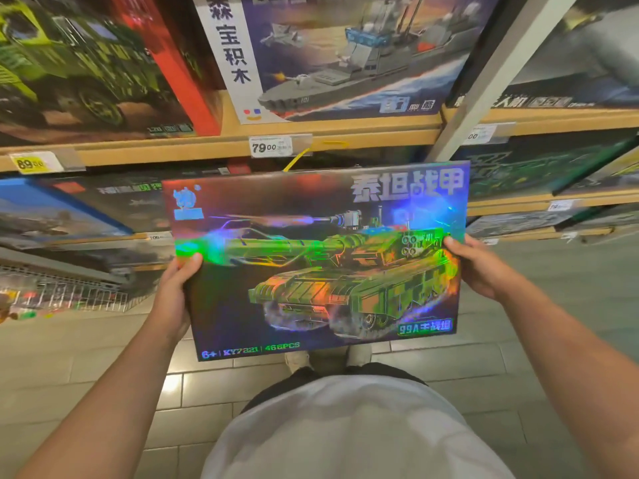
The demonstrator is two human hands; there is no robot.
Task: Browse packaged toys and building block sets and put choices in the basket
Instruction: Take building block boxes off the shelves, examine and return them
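Observation:
A large flat building block box (311,257) with a shiny holographic green tank on its front is held up in front of me, face toward me. My left hand (174,292) grips its left edge, thumb on the front. My right hand (480,264) grips its right edge, thumb on the front near the tank's turret. The fingers behind the box are hidden. No basket is in view.
Wooden shelves (207,146) rise in front, with a warship set (345,53), a green truck set (79,70) and darker boxes on lower tiers. Price tags read 79.00 (269,146) and 89 (31,163). A white upright post (484,81) stands right. Tiled floor lies below.

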